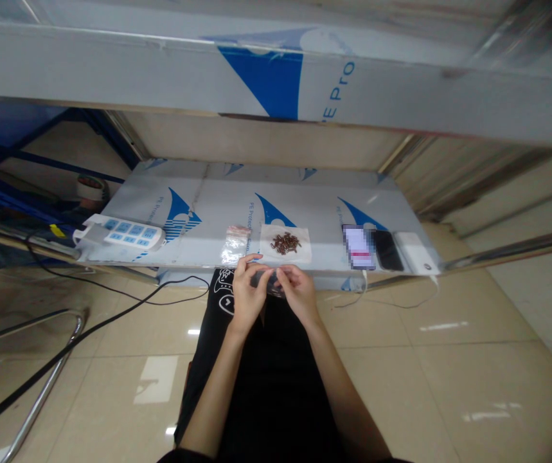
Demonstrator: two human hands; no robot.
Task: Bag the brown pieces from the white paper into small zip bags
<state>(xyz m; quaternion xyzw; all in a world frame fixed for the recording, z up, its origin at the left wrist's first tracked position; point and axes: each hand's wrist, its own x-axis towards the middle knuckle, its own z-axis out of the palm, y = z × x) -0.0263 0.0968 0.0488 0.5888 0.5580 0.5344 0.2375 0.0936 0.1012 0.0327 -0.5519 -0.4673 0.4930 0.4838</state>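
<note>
My left hand [247,286] and my right hand [297,289] meet at the near edge of the shelf, above my lap. Between them is a small clear plastic bag [276,290], its edge pinched by thumb and fingers of both hands. What the bag holds, if anything, is too dark to make out. Just beyond my hands, a pile of small dark brown screw-like pieces [285,243] lies on a white sheet [299,254]. Left of that sheet lies a stack of clear plastic bags [234,245] with reddish top edges, close to my left fingertips.
A power strip [128,233] rests at the shelf's left end, its black cable [87,334] trailing down. On the right lie a lit phone [358,247], a dark phone [385,249] and a white power bank [415,252]. A film-covered beam [160,71] crosses above the metal shelf [218,186].
</note>
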